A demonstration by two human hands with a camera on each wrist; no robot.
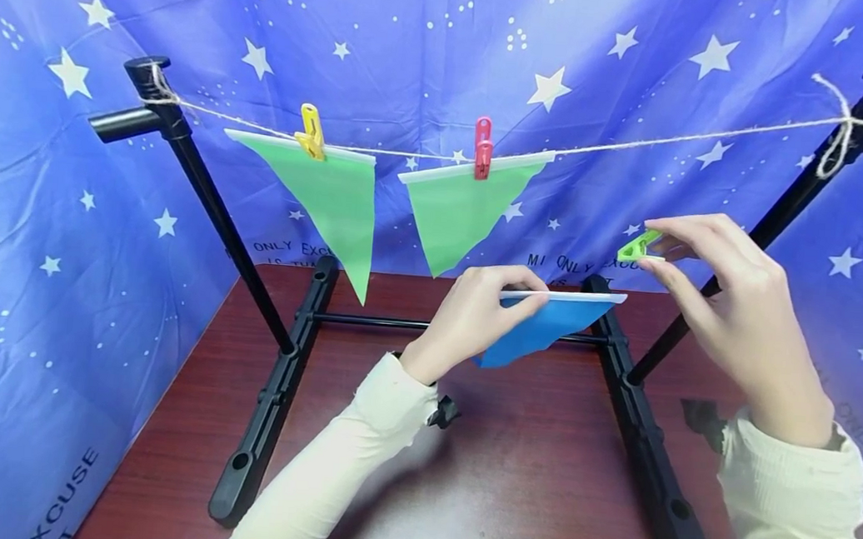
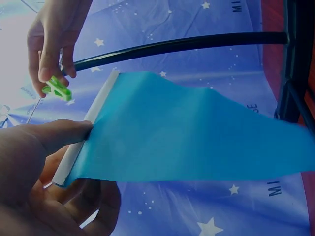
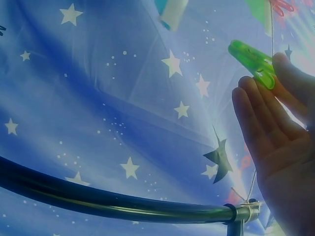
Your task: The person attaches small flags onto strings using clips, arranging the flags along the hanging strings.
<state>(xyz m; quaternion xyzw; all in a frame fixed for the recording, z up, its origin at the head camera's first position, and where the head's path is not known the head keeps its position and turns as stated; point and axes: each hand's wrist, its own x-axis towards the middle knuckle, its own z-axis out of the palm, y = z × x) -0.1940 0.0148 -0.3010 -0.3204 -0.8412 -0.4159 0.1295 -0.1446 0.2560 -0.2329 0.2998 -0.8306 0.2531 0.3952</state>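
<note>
A blue pennant flag [image 1: 540,331] with a white top edge hangs from my left hand [image 1: 477,310], whose thumb and fingers pinch that edge near its left end. In the left wrist view the flag [image 2: 187,132] spreads out to the right of the thumb. Off to the right, my right hand [image 1: 737,299] pinches a green clothespin [image 1: 638,247] by one end; the flag and clothespin are apart. Above both hands runs a white string [image 1: 620,147]. On it hang two green pennants, one [image 1: 334,200] under a yellow clothespin [image 1: 310,132], another [image 1: 469,209] under a red clothespin [image 1: 482,148].
Black posts [image 1: 213,212] at left and right [image 1: 798,187] carry the string's knotted ends. Their long feet [image 1: 271,409] stand on a dark red wooden table [image 1: 507,475], joined by a thin crossbar [image 1: 368,321]. Blue star-printed cloth [image 1: 432,44] surrounds the back and sides.
</note>
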